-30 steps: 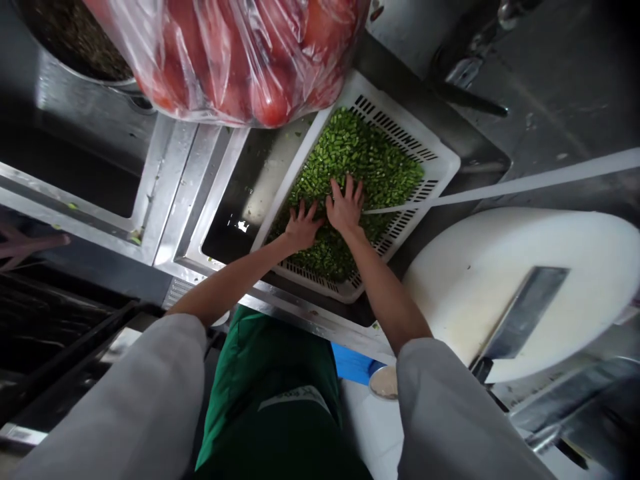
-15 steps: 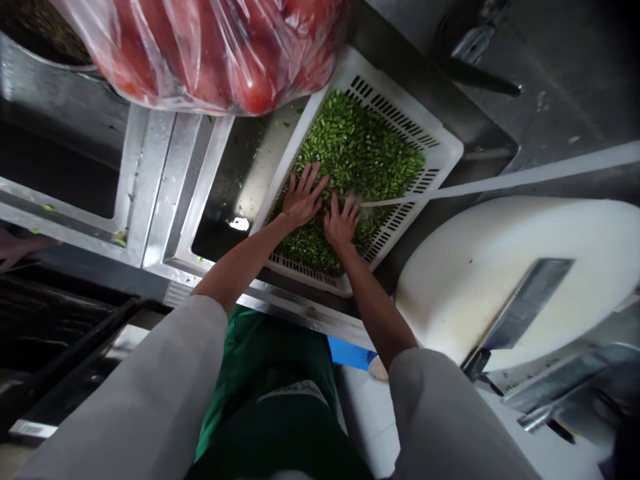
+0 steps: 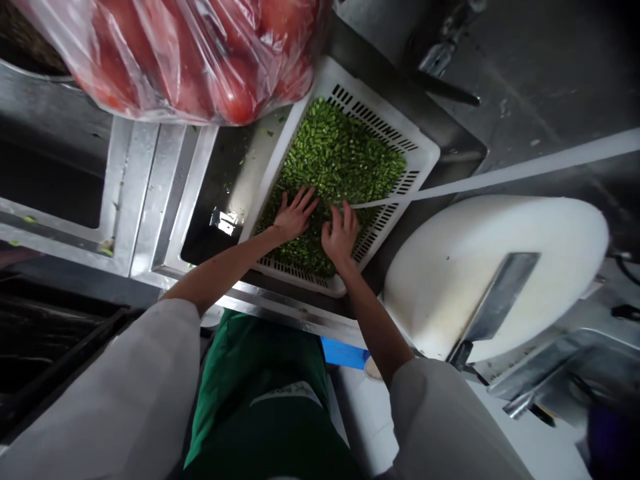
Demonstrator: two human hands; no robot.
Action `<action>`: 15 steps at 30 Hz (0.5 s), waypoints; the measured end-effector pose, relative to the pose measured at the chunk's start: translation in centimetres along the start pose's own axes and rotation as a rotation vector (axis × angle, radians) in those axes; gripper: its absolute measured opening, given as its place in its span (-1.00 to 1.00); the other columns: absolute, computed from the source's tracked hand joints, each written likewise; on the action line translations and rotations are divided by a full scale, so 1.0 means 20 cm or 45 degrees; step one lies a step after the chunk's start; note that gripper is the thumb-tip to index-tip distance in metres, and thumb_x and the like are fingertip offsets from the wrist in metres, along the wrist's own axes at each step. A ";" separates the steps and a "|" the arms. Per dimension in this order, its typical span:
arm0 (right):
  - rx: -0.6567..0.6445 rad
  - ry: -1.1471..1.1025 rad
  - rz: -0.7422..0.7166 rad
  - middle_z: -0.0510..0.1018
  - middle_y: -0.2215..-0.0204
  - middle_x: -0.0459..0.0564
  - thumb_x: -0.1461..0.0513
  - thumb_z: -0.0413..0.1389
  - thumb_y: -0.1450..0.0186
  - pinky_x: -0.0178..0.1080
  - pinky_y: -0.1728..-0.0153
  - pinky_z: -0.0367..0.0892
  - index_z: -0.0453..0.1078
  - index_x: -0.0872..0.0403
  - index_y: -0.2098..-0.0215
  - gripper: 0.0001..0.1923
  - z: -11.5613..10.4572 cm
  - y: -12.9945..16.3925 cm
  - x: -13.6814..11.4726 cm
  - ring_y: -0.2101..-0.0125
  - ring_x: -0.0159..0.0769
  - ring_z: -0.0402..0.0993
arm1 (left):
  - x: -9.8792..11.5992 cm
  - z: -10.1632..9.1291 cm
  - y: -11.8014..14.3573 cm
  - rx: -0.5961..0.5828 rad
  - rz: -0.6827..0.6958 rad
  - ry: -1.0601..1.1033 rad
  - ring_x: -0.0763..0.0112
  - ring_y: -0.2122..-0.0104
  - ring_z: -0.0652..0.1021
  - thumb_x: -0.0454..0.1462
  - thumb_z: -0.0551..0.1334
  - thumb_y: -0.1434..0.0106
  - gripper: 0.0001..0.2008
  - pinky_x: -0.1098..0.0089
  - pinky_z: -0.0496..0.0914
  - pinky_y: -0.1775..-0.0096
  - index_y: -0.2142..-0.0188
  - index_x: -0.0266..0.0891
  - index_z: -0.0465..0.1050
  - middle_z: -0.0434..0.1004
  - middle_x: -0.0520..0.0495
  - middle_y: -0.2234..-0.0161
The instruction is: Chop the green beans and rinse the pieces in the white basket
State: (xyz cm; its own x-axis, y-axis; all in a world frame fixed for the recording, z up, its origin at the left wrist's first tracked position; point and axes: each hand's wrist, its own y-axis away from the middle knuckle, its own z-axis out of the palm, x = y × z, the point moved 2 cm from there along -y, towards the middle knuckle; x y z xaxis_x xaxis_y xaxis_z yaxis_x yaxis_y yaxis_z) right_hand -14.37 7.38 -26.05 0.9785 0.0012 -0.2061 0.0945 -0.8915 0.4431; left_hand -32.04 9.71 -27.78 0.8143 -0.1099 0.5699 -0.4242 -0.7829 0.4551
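Head view: chopped greens (image 3: 345, 150) under spread fingers (image 3: 305, 200) of both hands.

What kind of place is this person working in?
Most likely a commercial kitchen: a stainless steel sink holds a white slotted basket of chopped green vegetables, a cleaver lies on a round white chopping board, and a big bag of tomatoes sits nearby.

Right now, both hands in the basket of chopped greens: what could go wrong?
1. The white basket sits tilted across the sink; pressing by the left hand and right hand might tip it and spill the chopped greens.
2. The cleaver lies on the cutting board close by the right forearm; a blind reach could meet it.
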 end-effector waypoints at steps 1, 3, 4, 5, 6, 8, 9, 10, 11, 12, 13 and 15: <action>0.038 0.016 0.062 0.01 -0.62 0.22 0.15 -0.12 -0.53 0.41 -0.47 0.06 0.18 0.03 -0.60 -0.31 -0.02 -0.01 0.03 -0.59 0.20 -0.11 | 0.01 -0.02 0.02 0.011 0.005 0.003 -0.04 -0.63 -0.13 -0.29 0.13 -0.42 -0.23 -0.44 -0.21 -0.50 -0.60 -0.14 0.12 -0.15 -0.21 -0.65; 0.076 0.062 0.185 -0.10 -0.64 0.28 0.13 -0.10 -0.52 0.51 -0.44 0.03 0.09 0.06 -0.63 -0.27 0.00 -0.05 0.07 -0.59 0.31 -0.21 | 0.01 -0.05 0.06 0.069 -0.050 0.019 -0.02 -0.64 -0.16 -0.31 0.12 -0.42 -0.25 -0.41 -0.18 -0.51 -0.59 -0.14 0.14 -0.17 -0.19 -0.65; 0.071 0.077 0.218 -0.13 -0.63 0.33 0.12 -0.09 -0.52 0.55 -0.41 0.01 0.06 0.11 -0.63 -0.25 0.02 -0.07 0.08 -0.59 0.37 -0.23 | 0.00 -0.06 0.08 0.109 -0.111 0.031 -0.02 -0.64 -0.18 -0.30 0.12 -0.43 -0.25 -0.39 -0.16 -0.51 -0.59 -0.13 0.13 -0.19 -0.19 -0.66; 0.046 0.082 0.221 -0.13 -0.62 0.41 0.12 -0.07 -0.52 0.59 -0.39 0.00 0.07 0.17 -0.62 -0.25 0.05 -0.10 0.08 -0.58 0.44 -0.22 | -0.01 -0.07 0.10 0.150 -0.176 0.044 -0.02 -0.64 -0.20 -0.29 0.11 -0.44 -0.24 -0.38 -0.14 -0.52 -0.60 -0.14 0.10 -0.21 -0.18 -0.66; 0.002 0.078 0.193 -0.11 -0.61 0.48 0.12 -0.05 -0.51 0.62 -0.37 0.00 0.10 0.23 -0.59 -0.25 0.07 -0.12 0.07 -0.57 0.49 -0.20 | -0.03 -0.07 0.10 0.183 -0.222 0.056 -0.03 -0.64 -0.22 -0.28 0.11 -0.45 -0.24 -0.36 -0.13 -0.53 -0.61 -0.14 0.07 -0.24 -0.19 -0.66; -0.119 0.050 0.065 -0.02 -0.57 0.54 0.12 0.01 -0.48 0.63 -0.37 0.01 0.21 0.30 -0.51 -0.29 0.10 -0.15 0.04 -0.55 0.55 -0.15 | -0.05 -0.08 0.10 0.204 -0.218 0.078 -0.02 -0.64 -0.23 -0.23 0.10 -0.47 -0.24 -0.31 -0.15 -0.54 -0.62 -0.16 0.02 -0.25 -0.20 -0.67; -0.176 0.026 -0.017 0.04 -0.56 0.53 0.12 0.03 -0.47 0.60 -0.38 0.03 0.26 0.28 -0.47 -0.32 0.10 -0.16 0.03 -0.54 0.53 -0.12 | -0.06 -0.07 0.09 0.202 -0.186 0.090 -0.02 -0.64 -0.22 -0.20 0.10 -0.49 -0.24 -0.29 -0.17 -0.55 -0.62 -0.16 0.02 -0.23 -0.20 -0.66; -0.207 -0.003 -0.087 0.08 -0.55 0.48 0.14 0.04 -0.46 0.55 -0.41 0.05 0.30 0.24 -0.46 -0.35 0.09 -0.16 0.04 -0.54 0.47 -0.09 | -0.06 -0.07 0.07 0.206 -0.162 0.105 -0.02 -0.64 -0.22 -0.16 0.10 -0.50 -0.25 -0.28 -0.19 -0.55 -0.62 -0.15 0.02 -0.21 -0.20 -0.66; -0.202 -0.036 -0.129 0.10 -0.55 0.42 0.15 0.03 -0.46 0.48 -0.43 0.08 0.30 0.18 -0.46 -0.36 0.07 -0.17 0.05 -0.55 0.39 -0.06 | -0.07 -0.06 0.05 0.222 -0.161 0.127 -0.04 -0.64 -0.21 -0.12 0.09 -0.52 -0.25 -0.28 -0.19 -0.55 -0.62 -0.15 0.02 -0.19 -0.20 -0.66; -0.162 -0.074 -0.127 0.10 -0.56 0.37 0.16 0.02 -0.47 0.42 -0.46 0.09 0.29 0.14 -0.48 -0.36 0.05 -0.17 0.08 -0.56 0.30 -0.05 | -0.08 -0.05 0.03 0.250 -0.186 0.155 -0.06 -0.64 -0.19 -0.07 0.09 -0.53 -0.25 -0.28 -0.17 -0.55 -0.63 -0.15 0.00 -0.17 -0.22 -0.66; -0.096 -0.114 -0.077 0.09 -0.56 0.35 0.16 0.00 -0.48 0.36 -0.47 0.11 0.24 0.11 -0.52 -0.34 0.03 -0.17 0.11 -0.56 0.23 -0.03 | -0.08 -0.04 0.01 0.285 -0.232 0.190 -0.08 -0.63 -0.16 -0.02 0.07 -0.55 -0.23 -0.28 -0.14 -0.55 -0.64 -0.14 -0.02 -0.15 -0.23 -0.65; 0.036 -0.207 0.130 0.07 -0.56 0.37 0.11 -0.04 -0.51 0.28 -0.47 0.15 0.12 0.12 -0.58 -0.29 0.02 -0.20 0.20 -0.55 0.15 0.01 | -0.11 -0.02 -0.05 0.337 -0.341 0.288 -0.10 -0.62 -0.03 0.09 0.01 -0.57 -0.20 -0.24 -0.03 -0.54 -0.65 -0.13 -0.11 -0.09 -0.27 -0.64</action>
State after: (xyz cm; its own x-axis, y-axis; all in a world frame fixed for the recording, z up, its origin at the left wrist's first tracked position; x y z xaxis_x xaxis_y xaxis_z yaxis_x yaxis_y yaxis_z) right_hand -10.91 10.67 -29.01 0.9400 -0.1613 -0.3006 -0.0115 -0.8956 0.4446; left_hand -33.54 10.98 -29.23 0.7623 0.2321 0.6042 -0.0698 -0.8986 0.4332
